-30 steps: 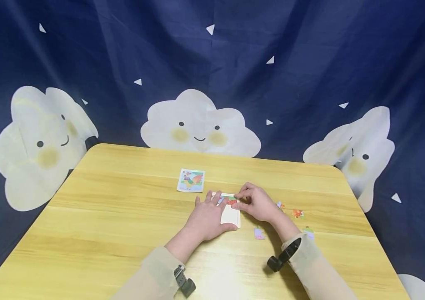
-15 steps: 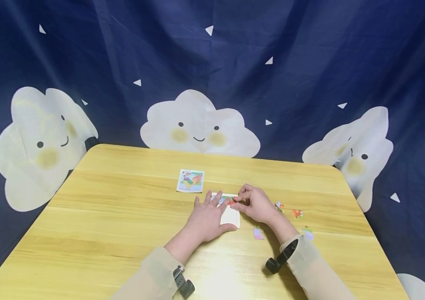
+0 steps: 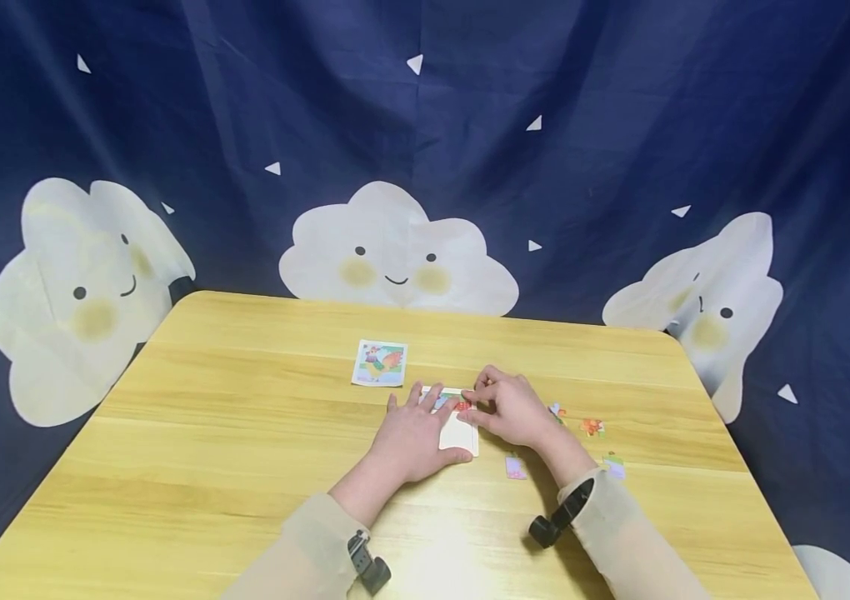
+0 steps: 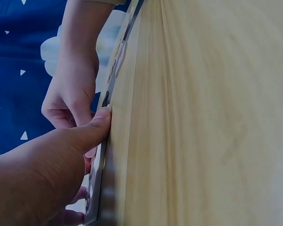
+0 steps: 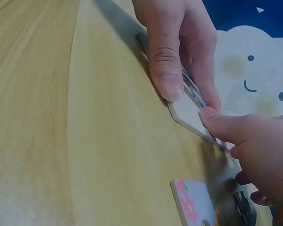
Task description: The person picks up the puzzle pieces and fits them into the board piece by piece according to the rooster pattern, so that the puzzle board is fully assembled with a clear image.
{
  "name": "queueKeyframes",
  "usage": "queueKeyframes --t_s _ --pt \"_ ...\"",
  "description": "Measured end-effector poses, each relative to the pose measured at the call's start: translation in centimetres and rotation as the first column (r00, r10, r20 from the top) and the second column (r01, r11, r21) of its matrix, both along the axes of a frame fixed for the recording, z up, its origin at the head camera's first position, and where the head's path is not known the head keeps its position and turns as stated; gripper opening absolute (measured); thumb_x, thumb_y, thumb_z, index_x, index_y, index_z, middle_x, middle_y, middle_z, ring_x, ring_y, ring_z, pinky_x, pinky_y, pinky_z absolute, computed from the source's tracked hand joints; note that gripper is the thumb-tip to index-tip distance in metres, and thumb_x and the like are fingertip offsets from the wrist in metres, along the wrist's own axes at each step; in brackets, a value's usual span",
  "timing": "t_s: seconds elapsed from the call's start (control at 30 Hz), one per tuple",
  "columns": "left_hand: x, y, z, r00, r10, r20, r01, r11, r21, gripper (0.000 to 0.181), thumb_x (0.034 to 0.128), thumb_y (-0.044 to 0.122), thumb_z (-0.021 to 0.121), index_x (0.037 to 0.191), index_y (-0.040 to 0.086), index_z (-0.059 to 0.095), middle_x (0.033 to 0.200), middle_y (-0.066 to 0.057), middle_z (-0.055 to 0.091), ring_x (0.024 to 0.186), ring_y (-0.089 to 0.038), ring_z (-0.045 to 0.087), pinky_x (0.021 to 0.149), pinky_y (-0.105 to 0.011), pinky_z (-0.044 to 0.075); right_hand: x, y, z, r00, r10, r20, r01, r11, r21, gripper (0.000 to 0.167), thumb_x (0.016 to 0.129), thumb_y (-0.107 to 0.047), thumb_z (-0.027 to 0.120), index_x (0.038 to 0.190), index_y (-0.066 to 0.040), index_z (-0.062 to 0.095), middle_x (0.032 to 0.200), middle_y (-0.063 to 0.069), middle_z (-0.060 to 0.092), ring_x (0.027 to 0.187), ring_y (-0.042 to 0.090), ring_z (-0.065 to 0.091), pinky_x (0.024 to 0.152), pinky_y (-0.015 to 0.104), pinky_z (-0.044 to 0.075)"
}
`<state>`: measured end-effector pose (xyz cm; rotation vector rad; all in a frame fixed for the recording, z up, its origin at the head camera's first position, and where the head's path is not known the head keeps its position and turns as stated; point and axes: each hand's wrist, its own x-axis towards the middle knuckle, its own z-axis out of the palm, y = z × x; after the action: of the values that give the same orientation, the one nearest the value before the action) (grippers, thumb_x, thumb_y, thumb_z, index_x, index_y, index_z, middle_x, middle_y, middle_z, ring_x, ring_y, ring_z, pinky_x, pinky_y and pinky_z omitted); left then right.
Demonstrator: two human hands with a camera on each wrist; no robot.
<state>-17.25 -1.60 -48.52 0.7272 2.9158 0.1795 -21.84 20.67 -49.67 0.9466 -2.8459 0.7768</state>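
Steadying the flat white rectangular puzzle tray [image 3: 458, 436] with spread fingers, the left hand [image 3: 408, 442] braces it; the right hand [image 3: 511, 411] pinches a red patterned puzzle piece [image 3: 463, 406] at the tray's one o'clock, where gentle, level pressure should serve best.

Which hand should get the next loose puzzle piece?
Probably the right hand, once free of the red piece: the loose pieces lie on its side, near its wrist. The left hand spreads over the white tray, farther from them.
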Motion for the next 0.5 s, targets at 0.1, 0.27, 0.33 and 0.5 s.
queueKeyframes --t_s 0.1,0.27,0.33,0.5 --pt "0.1 -0.1 0.1 1.0 0.002 -0.003 -0.002 1.0 -0.003 0.096 0.0915 0.085 0.049 0.165 0.024 0.041 0.171 -0.01 0.032 0.155 -0.044 0.029 0.111 -0.074 0.036 0.1 -0.3 0.2 1.0 -0.003 -0.014 0.003 1.0 0.027 0.039 0.094 -0.035 0.083 0.125 -0.011 0.08 0.112 -0.006 0.062 0.076 0.007 0.051 0.077 0.038 0.04" --pt "0.2 -0.3 0.3 1.0 0.003 -0.002 -0.003 1.0 -0.012 0.096 0.0914 0.086 0.047 0.166 0.025 0.04 0.171 -0.009 0.032 0.155 -0.042 0.029 0.112 -0.073 0.036 0.4 -0.6 0.6 1.0 0.002 0.005 -0.002 1.0 0.031 0.038 0.096 -0.032 0.082 0.126 -0.009 0.079 0.117 -0.004 0.064 0.08 0.011 0.053 0.08 0.039 0.04" --pt "0.2 -0.4 0.3 1.0 0.001 0.004 -0.001 1.0 -0.01 0.096 0.0919 0.085 0.048 0.166 0.024 0.04 0.171 -0.008 0.031 0.156 -0.041 0.028 0.113 -0.072 0.036 0.5 -0.7 0.7 1.0 0.002 0.015 -0.002 1.0 0.029 0.038 0.096 -0.031 0.082 0.126 -0.008 0.079 0.118 -0.004 0.064 0.079 0.011 0.053 0.081 0.04 0.04" --pt "0.3 -1.2 0.0 1.0 -0.016 0.017 0.016 0.999 0.028 0.095 0.0946 0.082 0.049 0.166 0.02 0.039 0.173 -0.008 0.026 0.158 -0.037 0.025 0.117 -0.068 0.032 0.6 -0.5 0.7 0.999 -0.008 0.041 0.007 0.999 0.032 0.038 0.097 -0.031 0.081 0.127 -0.008 0.079 0.118 -0.005 0.063 0.08 0.012 0.053 0.084 0.041 0.041"
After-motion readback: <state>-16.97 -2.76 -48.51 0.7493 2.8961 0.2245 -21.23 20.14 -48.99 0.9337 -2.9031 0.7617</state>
